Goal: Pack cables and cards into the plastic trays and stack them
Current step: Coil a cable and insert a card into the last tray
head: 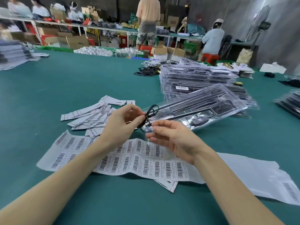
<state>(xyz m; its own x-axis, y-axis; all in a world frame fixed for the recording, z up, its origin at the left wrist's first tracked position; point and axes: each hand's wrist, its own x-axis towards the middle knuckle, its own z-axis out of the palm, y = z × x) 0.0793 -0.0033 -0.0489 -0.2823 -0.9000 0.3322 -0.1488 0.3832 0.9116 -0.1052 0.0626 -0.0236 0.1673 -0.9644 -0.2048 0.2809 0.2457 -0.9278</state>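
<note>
Both bare forearms reach in over the green table [65,88], above a long barcode label sheet [129,161]. Left of the grip, a fanned pile of cards [90,114] lies flat. The left hand [120,125] has thumb and fingertips pinched on a thin black cable [149,114], whose small loops stand up and right of the pinch. The right hand [172,140] is loosely curled, fingertips at the cable's lower end; firm contact is unclear. Just right of the grip, a clear plastic tray [203,108] lies tilted, long axis running up-right, against a tray stack [194,78].
</note>
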